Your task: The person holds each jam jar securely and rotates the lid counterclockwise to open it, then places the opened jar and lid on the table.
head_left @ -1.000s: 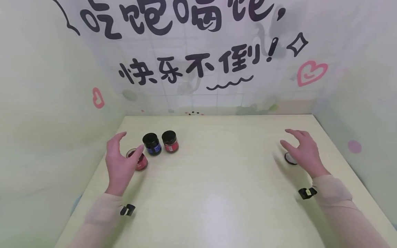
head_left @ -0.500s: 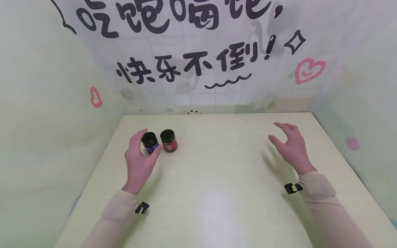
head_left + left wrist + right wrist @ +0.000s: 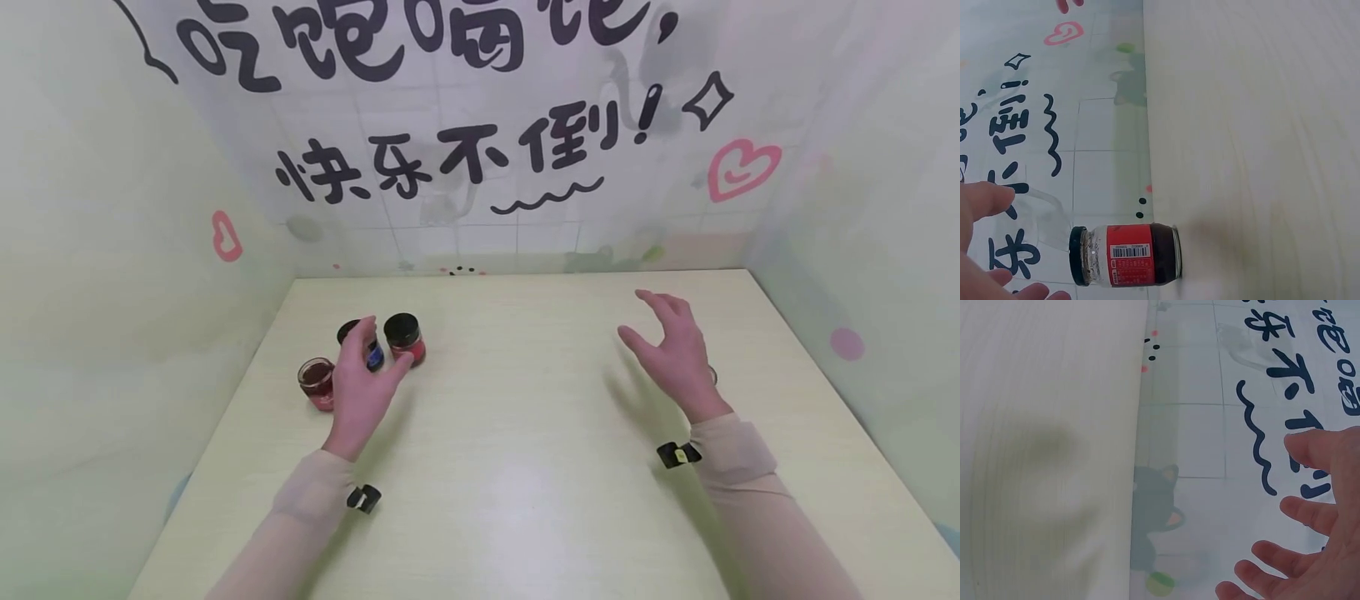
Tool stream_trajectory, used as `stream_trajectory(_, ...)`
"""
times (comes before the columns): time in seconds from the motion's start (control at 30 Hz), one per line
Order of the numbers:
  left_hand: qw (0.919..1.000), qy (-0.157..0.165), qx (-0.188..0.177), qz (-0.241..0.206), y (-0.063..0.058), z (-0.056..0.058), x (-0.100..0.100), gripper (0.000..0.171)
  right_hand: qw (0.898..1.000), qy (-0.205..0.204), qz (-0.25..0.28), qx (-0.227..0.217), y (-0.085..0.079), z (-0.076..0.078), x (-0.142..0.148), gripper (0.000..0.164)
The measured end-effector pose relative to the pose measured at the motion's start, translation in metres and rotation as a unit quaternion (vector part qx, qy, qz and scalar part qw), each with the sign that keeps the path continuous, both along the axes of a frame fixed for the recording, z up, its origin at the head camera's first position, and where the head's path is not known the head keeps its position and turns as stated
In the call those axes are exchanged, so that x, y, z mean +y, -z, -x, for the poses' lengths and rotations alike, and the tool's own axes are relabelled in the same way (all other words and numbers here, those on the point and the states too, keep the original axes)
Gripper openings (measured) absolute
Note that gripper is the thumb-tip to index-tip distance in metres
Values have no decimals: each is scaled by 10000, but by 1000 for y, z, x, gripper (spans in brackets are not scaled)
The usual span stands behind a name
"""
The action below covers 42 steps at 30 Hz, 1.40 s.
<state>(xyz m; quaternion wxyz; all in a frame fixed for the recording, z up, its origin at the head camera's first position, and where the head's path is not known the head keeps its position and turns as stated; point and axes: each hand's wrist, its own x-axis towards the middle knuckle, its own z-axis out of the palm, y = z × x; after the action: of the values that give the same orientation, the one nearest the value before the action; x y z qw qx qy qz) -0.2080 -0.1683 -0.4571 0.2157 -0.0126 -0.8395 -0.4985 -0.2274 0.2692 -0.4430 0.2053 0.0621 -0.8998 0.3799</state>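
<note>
Now left grip (image 3: 363,390), wide and holding nothing, has shifted right, leaving the uncapped jar (image 3: 317,385) on its left; black-lidded red-label jar (image 3: 406,337) stands just beyond it, blue-label jar (image 3: 375,357) partly hidden behind it. Right grip (image 3: 678,357), also wide, moved inward; nothing grasped yet.

At about eleven o'clock from me, a red-labelled jar (image 3: 408,342) of clear glass stands upright, its black lid (image 3: 1077,256) on and a barcode on its red label (image 3: 1130,255), with dark contents below. At its nine o'clock I see a blue-labelled jar (image 3: 375,357), dark-lidded and partly hidden; at that one's eight o'clock stands an open jar (image 3: 316,381), dark red inside.
</note>
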Motion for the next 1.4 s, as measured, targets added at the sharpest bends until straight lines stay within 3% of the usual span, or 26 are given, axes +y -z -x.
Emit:
stream_trajectory(0.23,9987,-146,-480,-84,8,7,6,76,9999,-113,51,-9,1,-3,-12,65)
stream_trajectory(0.77,9874,-328,-1321,-806,26,25,18,83,9993,-325,-37,-172,1,-6,-27,71)
stream_trajectory(1.1,9821,-622,-1583,-805,31,37,24,82,9983,-421,-171,-369,7,-6,-31,72)
stream_trajectory(1.23,9820,-777,-1569,-701,34,41,26,79,9978,-463,-227,-410,10,-7,-32,72)
stream_trajectory(1.4,9808,-897,-1480,-894,40,47,31,76,9977,-510,-263,-373,13,-7,-33,72)
